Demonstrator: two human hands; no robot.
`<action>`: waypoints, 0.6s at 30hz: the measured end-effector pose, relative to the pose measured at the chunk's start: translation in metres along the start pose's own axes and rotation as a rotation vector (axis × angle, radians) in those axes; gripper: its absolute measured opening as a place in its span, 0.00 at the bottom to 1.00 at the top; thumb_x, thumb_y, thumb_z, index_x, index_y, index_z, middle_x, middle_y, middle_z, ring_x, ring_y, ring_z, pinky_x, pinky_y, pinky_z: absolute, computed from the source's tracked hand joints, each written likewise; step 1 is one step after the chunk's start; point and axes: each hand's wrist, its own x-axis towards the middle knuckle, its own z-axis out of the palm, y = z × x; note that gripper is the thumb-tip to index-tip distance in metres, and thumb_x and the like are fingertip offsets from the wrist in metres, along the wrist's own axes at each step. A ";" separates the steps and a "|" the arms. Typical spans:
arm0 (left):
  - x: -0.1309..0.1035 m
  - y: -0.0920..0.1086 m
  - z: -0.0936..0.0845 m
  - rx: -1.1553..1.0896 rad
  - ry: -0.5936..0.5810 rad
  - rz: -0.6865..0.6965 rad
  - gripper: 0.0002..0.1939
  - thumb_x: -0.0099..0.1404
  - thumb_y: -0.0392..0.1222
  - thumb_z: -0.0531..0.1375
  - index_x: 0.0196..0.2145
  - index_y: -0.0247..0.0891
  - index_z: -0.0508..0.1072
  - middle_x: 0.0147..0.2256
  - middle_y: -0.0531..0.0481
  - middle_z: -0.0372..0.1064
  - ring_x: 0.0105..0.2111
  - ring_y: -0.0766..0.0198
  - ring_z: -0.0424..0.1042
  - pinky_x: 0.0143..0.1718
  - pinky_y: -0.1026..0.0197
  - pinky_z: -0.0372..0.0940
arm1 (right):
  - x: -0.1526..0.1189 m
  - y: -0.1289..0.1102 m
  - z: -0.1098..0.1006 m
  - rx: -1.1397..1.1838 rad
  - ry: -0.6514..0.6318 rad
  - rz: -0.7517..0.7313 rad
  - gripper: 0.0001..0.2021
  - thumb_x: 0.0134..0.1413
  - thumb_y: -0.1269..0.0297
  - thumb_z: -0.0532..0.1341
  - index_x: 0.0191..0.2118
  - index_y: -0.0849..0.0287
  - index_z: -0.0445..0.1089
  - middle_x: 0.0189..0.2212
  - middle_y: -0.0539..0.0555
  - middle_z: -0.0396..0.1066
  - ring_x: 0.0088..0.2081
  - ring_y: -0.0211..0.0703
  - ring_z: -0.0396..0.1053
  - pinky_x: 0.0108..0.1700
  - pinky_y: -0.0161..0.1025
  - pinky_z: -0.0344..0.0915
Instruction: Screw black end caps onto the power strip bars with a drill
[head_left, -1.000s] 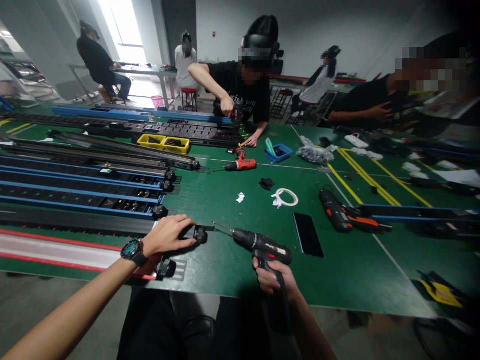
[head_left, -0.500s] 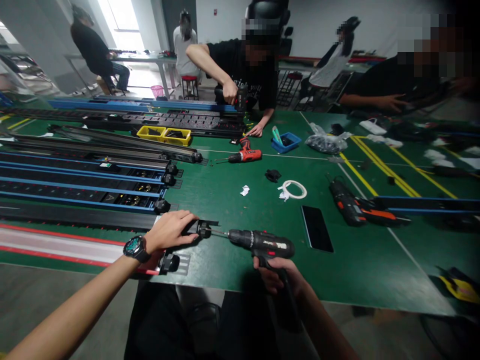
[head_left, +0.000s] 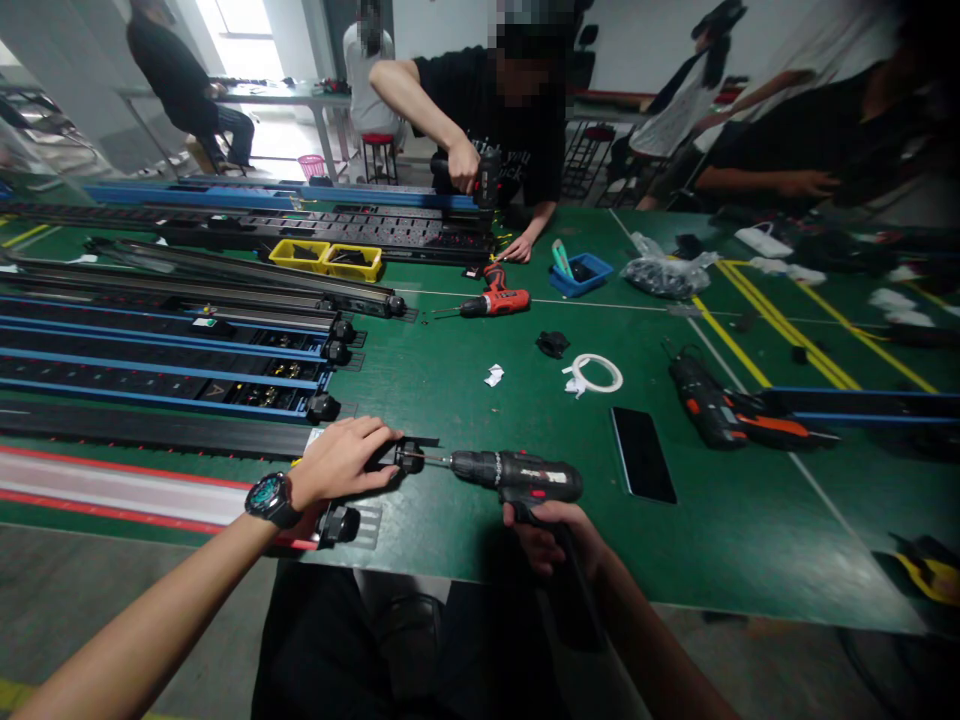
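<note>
Head view: right grip (head_left: 551, 540) wraps the drill (head_left: 517, 475), likely heavy, best held by its handle (head_left: 576, 585). Left grip (head_left: 337, 465) clasps the stiff-looking dark rail (head_left: 187, 437) near its end.

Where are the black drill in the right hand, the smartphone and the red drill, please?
Black drill (head_left: 534, 477), head view: on its motor housing.
Smartphone (head_left: 643, 455), head view: middle of its dark screen.
Red drill (head_left: 506, 301), head view: on its red housing.

black drill (head_left: 540, 476), black rail (head_left: 165, 434), green table (head_left: 435, 375)
</note>
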 end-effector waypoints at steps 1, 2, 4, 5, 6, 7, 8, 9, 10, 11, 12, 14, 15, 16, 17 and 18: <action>0.000 0.000 0.000 0.002 -0.001 0.002 0.23 0.73 0.59 0.56 0.57 0.42 0.70 0.47 0.45 0.73 0.44 0.53 0.74 0.43 0.53 0.67 | 0.000 -0.001 0.001 0.000 0.005 0.002 0.19 0.56 0.54 0.67 0.46 0.64 0.71 0.19 0.41 0.55 0.17 0.29 0.44 0.22 0.33 0.55; 0.000 -0.001 0.001 0.002 -0.002 0.003 0.23 0.73 0.59 0.56 0.57 0.42 0.70 0.47 0.45 0.73 0.44 0.53 0.74 0.43 0.52 0.67 | 0.000 -0.002 0.002 0.001 0.010 0.003 0.19 0.56 0.54 0.67 0.46 0.63 0.71 0.19 0.41 0.55 0.17 0.29 0.45 0.22 0.33 0.55; -0.001 -0.001 0.001 -0.002 -0.001 0.004 0.23 0.72 0.58 0.56 0.56 0.42 0.70 0.47 0.44 0.73 0.44 0.53 0.74 0.43 0.52 0.67 | -0.001 -0.004 0.003 0.002 0.018 0.003 0.18 0.57 0.54 0.66 0.47 0.62 0.71 0.19 0.42 0.55 0.17 0.30 0.47 0.23 0.33 0.56; -0.001 -0.002 0.002 -0.005 0.000 0.004 0.23 0.72 0.58 0.56 0.56 0.42 0.71 0.47 0.44 0.73 0.44 0.52 0.74 0.44 0.52 0.68 | -0.001 -0.005 0.004 -0.001 0.023 0.001 0.17 0.57 0.55 0.66 0.46 0.61 0.71 0.19 0.42 0.55 0.18 0.31 0.49 0.23 0.34 0.57; -0.001 -0.002 0.002 -0.005 0.000 0.003 0.23 0.72 0.58 0.56 0.56 0.42 0.71 0.47 0.44 0.73 0.45 0.52 0.74 0.44 0.52 0.68 | -0.001 -0.006 0.005 -0.008 0.031 -0.002 0.16 0.58 0.55 0.66 0.46 0.60 0.71 0.19 0.43 0.56 0.18 0.32 0.50 0.23 0.34 0.57; -0.001 -0.002 0.002 -0.005 -0.001 0.003 0.23 0.72 0.58 0.56 0.56 0.42 0.70 0.48 0.44 0.73 0.46 0.52 0.74 0.45 0.51 0.68 | -0.001 -0.007 0.005 -0.016 0.043 -0.003 0.15 0.58 0.56 0.65 0.45 0.60 0.72 0.19 0.43 0.56 0.18 0.32 0.50 0.23 0.34 0.57; -0.001 -0.002 0.002 -0.004 -0.004 0.002 0.23 0.73 0.58 0.56 0.56 0.42 0.70 0.48 0.44 0.73 0.46 0.52 0.74 0.45 0.51 0.68 | -0.001 -0.008 0.006 -0.025 0.055 -0.001 0.14 0.58 0.56 0.65 0.45 0.59 0.72 0.19 0.44 0.56 0.18 0.32 0.50 0.22 0.34 0.57; -0.001 -0.001 0.002 -0.002 -0.005 0.002 0.23 0.73 0.58 0.56 0.57 0.42 0.70 0.48 0.44 0.73 0.46 0.51 0.74 0.45 0.51 0.68 | -0.001 -0.008 0.006 -0.033 0.066 0.004 0.15 0.57 0.55 0.66 0.44 0.60 0.72 0.19 0.43 0.55 0.18 0.32 0.49 0.22 0.34 0.57; -0.001 -0.001 0.002 -0.001 -0.007 0.003 0.23 0.73 0.58 0.56 0.57 0.42 0.70 0.48 0.44 0.73 0.46 0.52 0.74 0.45 0.51 0.68 | -0.001 -0.009 0.006 -0.038 0.075 0.010 0.15 0.57 0.55 0.66 0.44 0.60 0.72 0.19 0.43 0.55 0.17 0.31 0.47 0.21 0.33 0.56; -0.001 -0.001 0.002 -0.001 -0.008 0.005 0.23 0.73 0.58 0.56 0.57 0.42 0.70 0.48 0.44 0.73 0.46 0.52 0.74 0.45 0.51 0.68 | -0.001 -0.009 0.006 -0.040 0.079 0.017 0.16 0.56 0.54 0.67 0.44 0.60 0.72 0.19 0.42 0.55 0.17 0.30 0.45 0.21 0.33 0.55; -0.001 -0.001 0.002 -0.002 -0.008 0.007 0.23 0.73 0.58 0.56 0.57 0.42 0.70 0.48 0.44 0.73 0.45 0.52 0.74 0.44 0.52 0.68 | -0.001 -0.009 0.006 -0.042 0.080 0.023 0.17 0.56 0.53 0.67 0.45 0.61 0.72 0.19 0.42 0.54 0.17 0.29 0.44 0.21 0.33 0.55; -0.001 -0.001 0.002 -0.003 -0.005 0.008 0.22 0.73 0.58 0.56 0.56 0.42 0.70 0.48 0.44 0.73 0.45 0.52 0.74 0.44 0.52 0.68 | 0.000 -0.009 0.006 -0.044 0.077 0.027 0.17 0.55 0.53 0.67 0.44 0.61 0.72 0.19 0.41 0.54 0.16 0.29 0.43 0.20 0.32 0.54; -0.001 -0.001 0.002 -0.003 -0.003 0.007 0.22 0.73 0.57 0.56 0.56 0.42 0.70 0.48 0.44 0.73 0.45 0.53 0.74 0.43 0.52 0.68 | 0.000 -0.010 0.006 -0.049 0.076 0.025 0.17 0.56 0.53 0.67 0.44 0.61 0.72 0.18 0.41 0.54 0.16 0.29 0.44 0.20 0.32 0.54; -0.001 -0.001 0.002 -0.003 0.000 0.006 0.22 0.73 0.57 0.56 0.56 0.42 0.70 0.48 0.44 0.73 0.45 0.53 0.74 0.43 0.52 0.68 | 0.000 -0.010 0.007 -0.055 0.076 0.020 0.16 0.57 0.53 0.66 0.44 0.60 0.72 0.18 0.41 0.54 0.16 0.30 0.45 0.20 0.32 0.54; -0.001 -0.001 0.002 -0.003 0.004 0.005 0.22 0.73 0.57 0.56 0.56 0.41 0.70 0.48 0.44 0.73 0.45 0.53 0.74 0.43 0.53 0.68 | 0.000 -0.010 0.007 -0.062 0.078 0.012 0.15 0.58 0.53 0.65 0.43 0.60 0.72 0.18 0.42 0.55 0.16 0.30 0.46 0.20 0.32 0.54; -0.001 -0.001 0.001 -0.004 0.005 0.007 0.22 0.73 0.57 0.56 0.56 0.41 0.70 0.47 0.44 0.73 0.45 0.53 0.74 0.43 0.53 0.68 | 0.000 -0.010 0.008 -0.068 0.082 0.003 0.14 0.59 0.54 0.64 0.43 0.59 0.71 0.18 0.42 0.55 0.16 0.31 0.46 0.20 0.32 0.54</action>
